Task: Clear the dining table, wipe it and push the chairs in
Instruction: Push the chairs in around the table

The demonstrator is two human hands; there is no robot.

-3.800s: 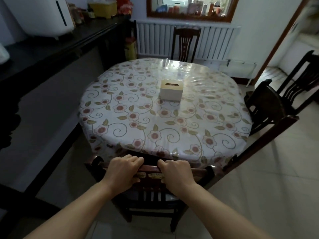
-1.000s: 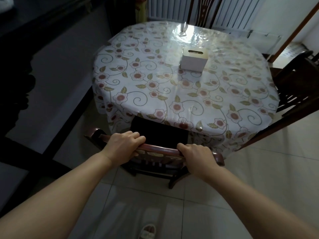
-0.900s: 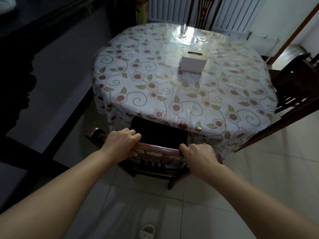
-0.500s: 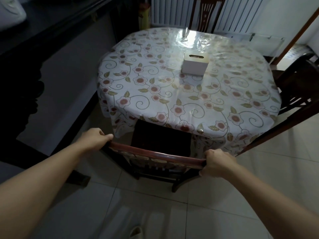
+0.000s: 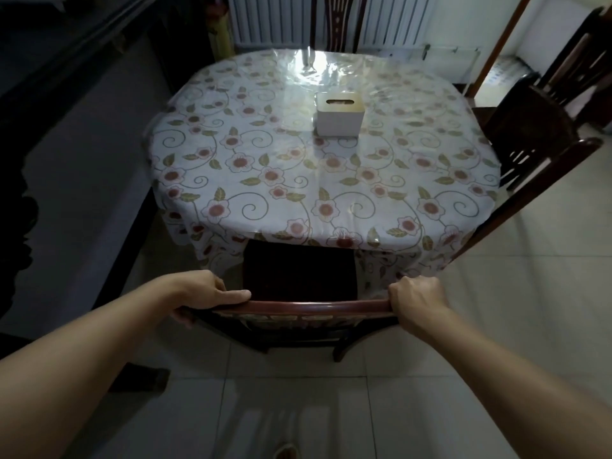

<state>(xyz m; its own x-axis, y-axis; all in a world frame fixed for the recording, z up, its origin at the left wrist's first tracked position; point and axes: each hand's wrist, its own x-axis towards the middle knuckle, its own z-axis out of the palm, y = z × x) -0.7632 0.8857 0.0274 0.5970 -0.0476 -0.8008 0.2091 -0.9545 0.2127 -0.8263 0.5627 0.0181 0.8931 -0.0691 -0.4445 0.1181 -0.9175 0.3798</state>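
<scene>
I held the chair (image 5: 299, 308) by its top rail, left hand (image 5: 202, 294) and right hand (image 5: 418, 301) fingers curled round each end. Its seat was partly under the counter (image 5: 318, 167). Pushing evenly should keep it straight.

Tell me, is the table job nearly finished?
Nearly. The table holds only a tissue box. The left hand and right hand grip the near chair, its seat partly under the cloth. The chair on the right still stands out.
</scene>
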